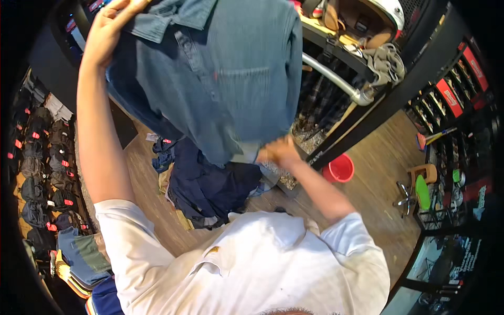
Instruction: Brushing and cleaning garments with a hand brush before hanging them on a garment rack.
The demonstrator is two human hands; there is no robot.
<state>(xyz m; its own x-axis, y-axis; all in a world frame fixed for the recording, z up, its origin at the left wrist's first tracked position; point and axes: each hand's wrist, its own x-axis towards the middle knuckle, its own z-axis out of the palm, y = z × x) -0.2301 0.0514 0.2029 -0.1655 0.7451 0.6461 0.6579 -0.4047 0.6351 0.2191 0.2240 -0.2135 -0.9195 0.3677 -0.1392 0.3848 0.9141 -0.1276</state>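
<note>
A blue denim shirt (244, 84) with a collar, a chest pocket and a button placket hangs spread out in front of me. High at the upper left, my left hand (113, 23) is closed at the shirt's collar and shoulder; some of its fingers are cut off by the frame's top edge. Lower down, my right hand (282, 152) is closed on the bottom hem, slightly blurred. Below the shirt, a heap of dark navy clothes (210, 181) lies on the wooden floor, with the hem hanging just above it.
A metal clothes rail (333, 79) with dark garments stands right of the shirt, beneath a shelf bearing a white helmet (391, 13). A red bucket (338, 168) sits beside the rack post. Shelves of dark bags (44, 163) line the left; folded clothes (84, 257) are stacked nearer.
</note>
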